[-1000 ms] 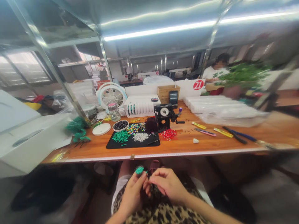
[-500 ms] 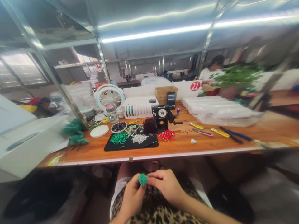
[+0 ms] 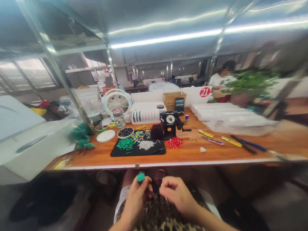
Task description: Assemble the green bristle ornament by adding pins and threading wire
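My left hand (image 3: 137, 195) is closed around a small green tufted bundle (image 3: 141, 177), its bushy end showing above the thumb and forefinger. To its right and apart from it is my right hand (image 3: 174, 192), fingers curled into a pinch; whatever they hold, if anything, is too small to make out. Both hands are over my lap, just below the table's front edge. Beyond them, a black mat (image 3: 138, 152) carries green tube pieces (image 3: 126, 144), white beads (image 3: 146, 145) and mixed coloured beads (image 3: 138, 137). Red pieces (image 3: 174, 142) are heaped at the mat's right.
A black hand-cranked machine (image 3: 170, 123) stands behind the mat. A bowl of dark beads (image 3: 125, 132), a white lid (image 3: 106, 136) and green tufted pieces (image 3: 84, 143) lie to the left. Yellow cutters (image 3: 231, 141), pliers (image 3: 252, 145) and plastic-wrapped rolls (image 3: 231, 117) are at right. Another person (image 3: 223, 77) sits beyond.
My hands have moved apart: the left, with the green bundle, has shifted left and slightly up, and the right has come away from it. The view has swung slightly left.
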### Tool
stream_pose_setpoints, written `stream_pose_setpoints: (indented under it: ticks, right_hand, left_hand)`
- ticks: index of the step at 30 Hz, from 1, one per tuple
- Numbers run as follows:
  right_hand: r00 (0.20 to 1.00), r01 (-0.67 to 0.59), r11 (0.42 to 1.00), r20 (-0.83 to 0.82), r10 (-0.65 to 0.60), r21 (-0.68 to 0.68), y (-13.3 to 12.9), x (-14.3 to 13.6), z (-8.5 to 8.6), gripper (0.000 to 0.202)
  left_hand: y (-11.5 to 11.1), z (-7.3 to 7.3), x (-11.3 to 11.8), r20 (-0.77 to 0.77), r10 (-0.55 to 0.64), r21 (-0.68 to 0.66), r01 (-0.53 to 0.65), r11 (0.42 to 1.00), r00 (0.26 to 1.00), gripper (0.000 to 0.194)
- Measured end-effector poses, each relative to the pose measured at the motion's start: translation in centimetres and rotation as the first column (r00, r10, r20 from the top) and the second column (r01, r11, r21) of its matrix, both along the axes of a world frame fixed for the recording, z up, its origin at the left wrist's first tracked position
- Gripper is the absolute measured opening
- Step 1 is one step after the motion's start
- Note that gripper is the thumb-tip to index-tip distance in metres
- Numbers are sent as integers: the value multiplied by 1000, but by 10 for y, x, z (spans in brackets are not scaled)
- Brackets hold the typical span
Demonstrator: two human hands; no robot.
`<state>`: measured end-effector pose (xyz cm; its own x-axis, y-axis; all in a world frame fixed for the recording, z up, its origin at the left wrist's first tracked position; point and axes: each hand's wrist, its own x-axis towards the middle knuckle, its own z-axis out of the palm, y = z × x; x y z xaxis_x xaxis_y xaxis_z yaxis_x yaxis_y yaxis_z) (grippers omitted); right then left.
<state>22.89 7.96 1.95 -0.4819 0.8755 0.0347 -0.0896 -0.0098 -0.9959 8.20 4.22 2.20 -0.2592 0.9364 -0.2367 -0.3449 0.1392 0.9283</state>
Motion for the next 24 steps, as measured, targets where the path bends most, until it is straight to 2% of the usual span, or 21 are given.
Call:
stream_pose_setpoints:
  ticks: [1,3,6,10,12,15,18,21,24]
  right_hand:
    - [998,56,998,3,-56,-30,2,-1,2,20]
    - [998,52,995,-14,-54,-85,4,-4,4,25]
    - [998,-11,992,-57,4,-124,4,-8,5,31]
    - [995,86,992,-38,-89,-94,4,-9,0,35]
    - [992,111,987,-45,-117,-116,4,-8,-3,35]
    - [988,120,975,-77,-137,-189,5,-7,-8,33]
    - [987,19,959,-145,-63,-283,2,-7,-7,33]
    - [969,-116,939,-244,36,-323,-2,-6,-2,32]
    - [954,-201,919,-281,105,-339,-3,-5,-1,23]
  left_hand:
    - [0,-1,1,-26,-96,-26,95,995,995,36]
    - [-1,-4,3,-65,-251,-37,249,968,966,35]
    - [-3,-10,7,-111,-340,7,343,939,934,35]
    - [-4,-12,8,-98,-266,84,274,958,959,34]
    - [-5,-9,10,15,-228,99,225,969,974,35]
    - [-5,-3,14,202,-197,48,192,980,959,38]
    - [-5,0,16,247,-173,8,176,984,954,42]
    - [-4,-2,14,260,-151,10,154,988,954,42]
    - [-4,-5,10,230,-191,28,190,981,954,44]
